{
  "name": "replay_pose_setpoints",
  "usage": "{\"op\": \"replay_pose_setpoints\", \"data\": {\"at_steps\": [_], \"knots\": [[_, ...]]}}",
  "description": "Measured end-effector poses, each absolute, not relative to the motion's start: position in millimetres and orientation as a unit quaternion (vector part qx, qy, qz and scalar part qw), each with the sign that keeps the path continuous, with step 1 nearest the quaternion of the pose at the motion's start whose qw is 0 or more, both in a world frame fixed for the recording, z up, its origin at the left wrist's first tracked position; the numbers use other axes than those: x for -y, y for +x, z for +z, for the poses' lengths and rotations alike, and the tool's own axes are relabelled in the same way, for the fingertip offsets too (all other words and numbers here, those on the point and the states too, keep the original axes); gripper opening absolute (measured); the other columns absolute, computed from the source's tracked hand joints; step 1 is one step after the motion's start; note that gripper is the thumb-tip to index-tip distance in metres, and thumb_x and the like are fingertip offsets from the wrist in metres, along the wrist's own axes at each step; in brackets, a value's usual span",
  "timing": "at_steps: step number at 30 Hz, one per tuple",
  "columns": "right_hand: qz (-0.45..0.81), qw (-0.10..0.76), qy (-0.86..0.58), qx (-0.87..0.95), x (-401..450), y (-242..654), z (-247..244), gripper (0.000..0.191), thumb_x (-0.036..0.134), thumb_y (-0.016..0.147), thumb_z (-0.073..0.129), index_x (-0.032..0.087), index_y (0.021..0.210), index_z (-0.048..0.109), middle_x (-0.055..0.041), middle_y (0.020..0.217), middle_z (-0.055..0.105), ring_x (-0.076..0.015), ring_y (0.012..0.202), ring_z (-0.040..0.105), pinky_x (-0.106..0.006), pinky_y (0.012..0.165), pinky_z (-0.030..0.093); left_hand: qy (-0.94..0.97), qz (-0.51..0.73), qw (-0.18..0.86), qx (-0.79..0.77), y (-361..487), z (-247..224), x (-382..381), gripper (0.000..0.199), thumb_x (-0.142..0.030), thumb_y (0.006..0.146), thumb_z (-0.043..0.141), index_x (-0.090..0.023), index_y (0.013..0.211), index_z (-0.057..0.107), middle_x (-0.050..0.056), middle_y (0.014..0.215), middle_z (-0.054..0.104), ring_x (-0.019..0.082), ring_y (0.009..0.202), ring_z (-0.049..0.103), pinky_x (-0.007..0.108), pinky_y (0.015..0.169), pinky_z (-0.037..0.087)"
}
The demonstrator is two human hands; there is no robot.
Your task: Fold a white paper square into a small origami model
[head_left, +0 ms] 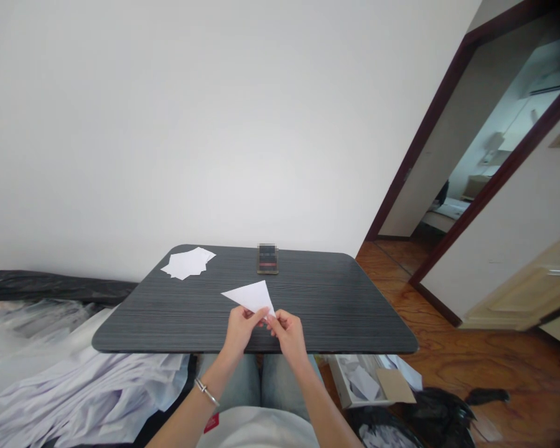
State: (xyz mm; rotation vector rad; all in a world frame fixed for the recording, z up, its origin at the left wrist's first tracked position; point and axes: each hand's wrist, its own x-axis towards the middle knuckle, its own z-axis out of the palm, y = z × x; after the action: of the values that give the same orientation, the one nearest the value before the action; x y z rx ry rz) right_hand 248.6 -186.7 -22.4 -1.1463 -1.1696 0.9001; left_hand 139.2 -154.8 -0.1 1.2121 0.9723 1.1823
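Note:
A white sheet of paper folded into a triangle (249, 295) is held over the near middle of the dark table (336, 305). My left hand (242, 325) pinches its lower edge, thumb on top. At the triangle's lower right corner, my right hand (286, 330) grips the paper between thumb and fingers. Both hands are close together, their fingertips almost meeting. The fingers under the paper are partly hidden.
Loose white papers (188, 263) lie at the table's far left. A phone-like dark device (267, 259) stands at the back middle. Left of the table is a heap of white sheets (98, 398); below right, an open box (354, 379) holds papers.

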Motion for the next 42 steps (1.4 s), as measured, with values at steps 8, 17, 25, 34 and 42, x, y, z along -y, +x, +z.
{"op": "replay_pose_setpoints", "data": {"at_steps": [8,17,25,34,42], "knots": [[0.384,0.587,-0.493,0.514,188,248,-21,0.024,0.031,0.074,0.054,0.015,0.056,0.056,0.0006,0.049,0.055,-0.0099,0.043,0.046,-0.020,0.045,0.035,0.561,0.456,0.570,-0.392,124,1,151,0.023,-0.029,0.052,0.073,-0.011,0.062,0.063,0.004,0.054,0.065,0.013,0.048,0.055,0.023,0.050,0.043],[0.370,0.581,-0.506,0.518,188,248,-26,0.028,0.036,0.074,0.054,0.015,0.057,0.056,0.0002,0.049,0.055,-0.0101,0.043,0.047,-0.021,0.045,0.037,0.502,0.516,0.562,-0.407,120,3,147,0.025,-0.026,0.052,0.074,-0.010,0.067,0.061,-0.001,0.049,0.059,0.010,0.045,0.051,0.021,0.049,0.041],[0.371,0.588,-0.505,0.511,188,249,-31,0.028,0.038,0.073,0.054,0.015,0.057,0.056,0.0000,0.048,0.054,-0.0100,0.042,0.046,-0.021,0.044,0.035,0.493,0.552,0.533,-0.411,94,10,133,0.030,-0.028,0.054,0.073,-0.011,0.074,0.060,-0.004,0.049,0.057,0.009,0.047,0.052,0.020,0.051,0.041],[0.359,0.609,-0.513,0.487,183,246,-37,0.033,0.043,0.070,0.055,0.015,0.053,0.055,0.0006,0.045,0.053,-0.0097,0.040,0.045,-0.020,0.042,0.034,0.483,0.588,0.493,-0.422,73,19,124,0.038,-0.027,0.054,0.073,-0.010,0.085,0.058,-0.002,0.053,0.059,0.011,0.051,0.055,0.024,0.056,0.044],[0.340,0.614,-0.516,0.490,187,256,-27,0.028,0.038,0.072,0.056,0.016,0.055,0.055,0.0006,0.047,0.053,-0.0102,0.042,0.046,-0.020,0.041,0.034,0.425,0.659,0.467,-0.409,51,26,115,0.037,-0.027,0.058,0.070,-0.010,0.089,0.058,0.001,0.065,0.063,0.011,0.060,0.059,0.026,0.064,0.048]]}}
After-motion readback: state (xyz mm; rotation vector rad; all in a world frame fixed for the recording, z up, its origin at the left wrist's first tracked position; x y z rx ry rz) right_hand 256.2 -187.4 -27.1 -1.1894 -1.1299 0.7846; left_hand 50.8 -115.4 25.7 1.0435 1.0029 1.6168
